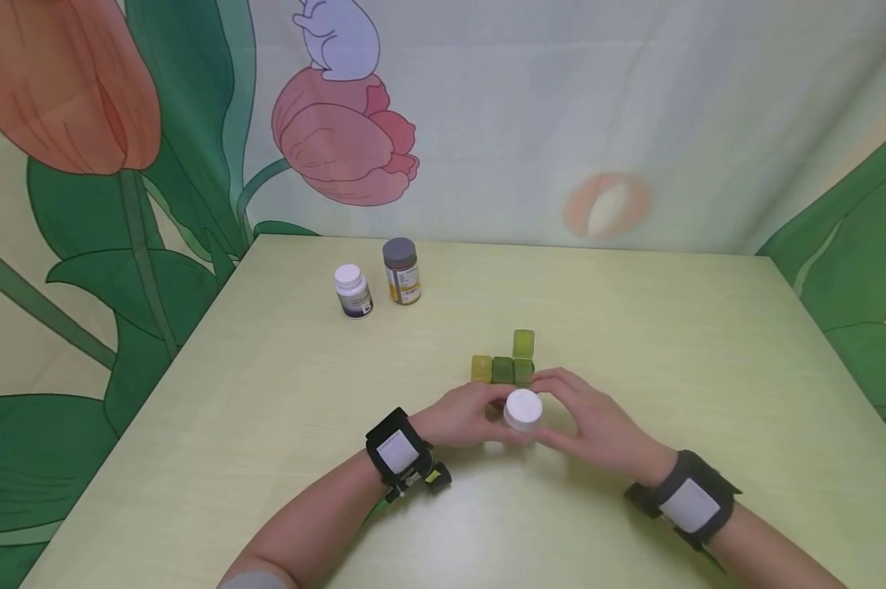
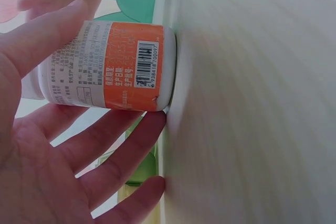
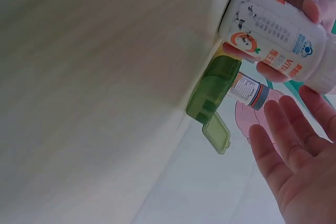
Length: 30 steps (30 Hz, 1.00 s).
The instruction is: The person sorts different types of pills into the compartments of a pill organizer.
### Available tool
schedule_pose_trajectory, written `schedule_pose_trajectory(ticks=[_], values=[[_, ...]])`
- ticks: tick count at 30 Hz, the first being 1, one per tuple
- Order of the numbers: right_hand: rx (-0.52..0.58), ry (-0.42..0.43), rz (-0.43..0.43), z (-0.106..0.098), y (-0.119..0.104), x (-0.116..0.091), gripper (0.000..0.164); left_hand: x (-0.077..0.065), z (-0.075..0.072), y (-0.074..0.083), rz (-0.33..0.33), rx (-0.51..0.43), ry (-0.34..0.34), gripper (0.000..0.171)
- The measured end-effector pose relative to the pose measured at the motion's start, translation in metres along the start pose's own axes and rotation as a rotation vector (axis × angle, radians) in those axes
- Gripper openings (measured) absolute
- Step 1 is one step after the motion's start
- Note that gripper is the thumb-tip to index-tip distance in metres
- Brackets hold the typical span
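Note:
A white vitamin bottle (image 2: 84, 66) with an orange-banded label and a white cap (image 1: 523, 406) stands upright on the table. My left hand (image 1: 466, 415) holds it round the body, thumb on one side and fingers on the other. Beside the cap is my right hand (image 1: 597, 421), its fingers spread and loosely bent. In the right wrist view the index fingertip (image 3: 310, 95) lies close to the cap; I cannot tell whether it touches. Just behind the bottle sits a small green and yellow pill box (image 1: 502, 370), with one lid (image 1: 523, 343) raised; the hands partly cover it.
Farther back on the left of the pale table (image 1: 266, 368) stand a small white bottle (image 1: 354, 292) with a dark label and a brown bottle (image 1: 402, 274) with a grey cap. A printed curtain (image 1: 523, 123) hangs behind the table's far edge.

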State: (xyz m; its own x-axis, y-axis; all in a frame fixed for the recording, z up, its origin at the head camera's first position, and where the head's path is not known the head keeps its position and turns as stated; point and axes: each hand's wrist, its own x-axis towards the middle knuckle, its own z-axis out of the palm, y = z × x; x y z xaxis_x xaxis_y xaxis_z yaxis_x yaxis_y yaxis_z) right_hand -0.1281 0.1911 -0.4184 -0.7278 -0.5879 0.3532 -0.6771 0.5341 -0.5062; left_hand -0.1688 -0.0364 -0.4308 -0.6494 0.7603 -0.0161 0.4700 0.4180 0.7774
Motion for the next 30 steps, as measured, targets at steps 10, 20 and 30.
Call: schedule_pose_trajectory(ticks=[10,20,30], values=[[-0.099,0.075,-0.041,0.014,-0.005,0.019,0.046,0.000,0.000,-0.002,0.014,0.078,0.001,0.041],[-0.185,0.131,-0.006,0.013,-0.002,0.018,0.055,0.001,0.001,-0.002,0.004,0.063,0.012,0.041],[-0.206,0.142,0.072,0.002,0.006,0.001,0.061,0.001,0.002,-0.002,-0.008,0.046,0.024,0.044]])
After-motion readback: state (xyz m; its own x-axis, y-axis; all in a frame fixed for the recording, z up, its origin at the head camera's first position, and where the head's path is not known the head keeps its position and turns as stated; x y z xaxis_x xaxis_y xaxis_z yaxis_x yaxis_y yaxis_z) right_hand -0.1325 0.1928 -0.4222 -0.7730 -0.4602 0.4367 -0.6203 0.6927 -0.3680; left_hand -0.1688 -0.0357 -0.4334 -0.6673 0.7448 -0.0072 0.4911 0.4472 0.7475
